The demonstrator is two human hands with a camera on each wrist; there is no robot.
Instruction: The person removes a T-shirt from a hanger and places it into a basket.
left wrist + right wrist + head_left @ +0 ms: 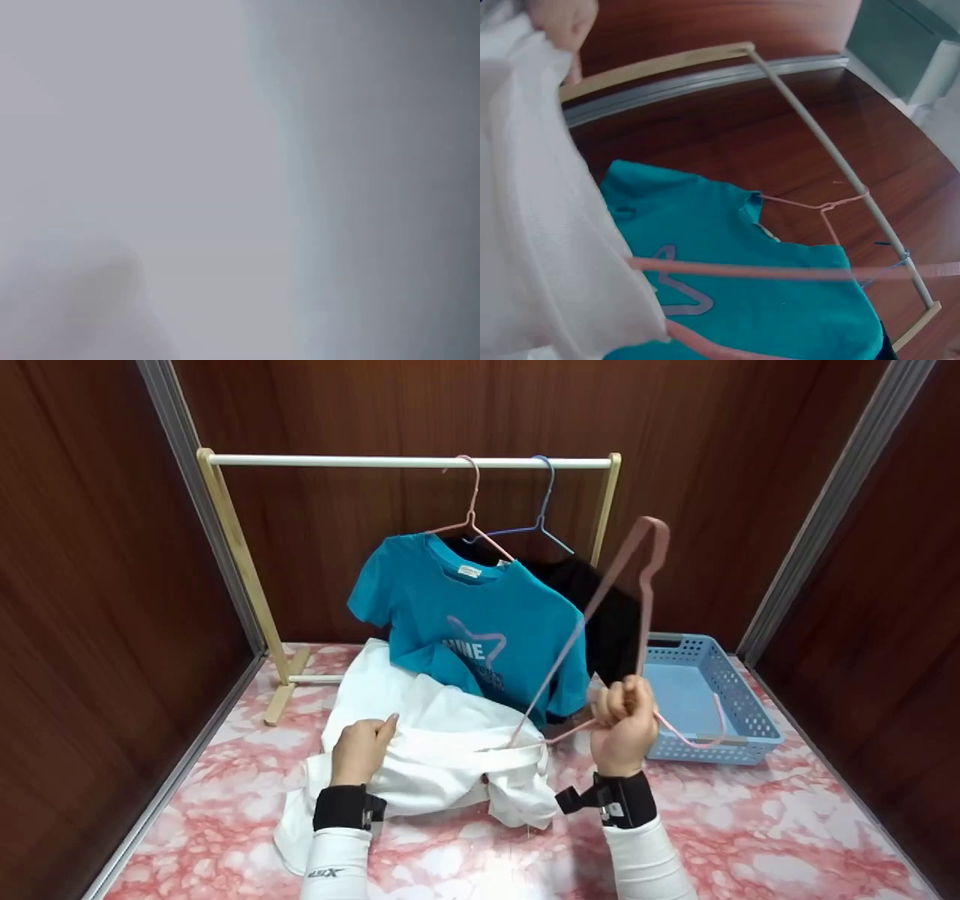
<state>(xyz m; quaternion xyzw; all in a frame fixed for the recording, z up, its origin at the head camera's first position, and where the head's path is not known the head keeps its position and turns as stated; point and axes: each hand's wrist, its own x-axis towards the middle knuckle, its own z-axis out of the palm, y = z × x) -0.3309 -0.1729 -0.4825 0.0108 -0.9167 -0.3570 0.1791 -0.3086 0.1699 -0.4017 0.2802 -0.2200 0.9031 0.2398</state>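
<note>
A white garment (442, 705) lies bunched in front of the rack, and my left hand (360, 750) grips its upper edge. In the left wrist view, pale blurred cloth (150, 150) fills most of the picture. My right hand (624, 724) holds a pink hanger (600, 592) tilted on its side. One end of that hanger reaches into the white garment, the other points up, and its hook curves to the right over the basket. From the right wrist, pink hanger bars (742, 270) run out of the white cloth (547, 187), with my left hand (564, 26) above.
Behind stands a wooden rack with a white rail (337, 460). A teal T-shirt (480, 607) hangs there on a pink hanger, beside a black garment (619, 622) by a blue hanger (541, 510). A blue basket (750, 720) sits at right. Brown panels (840, 570) enclose the table.
</note>
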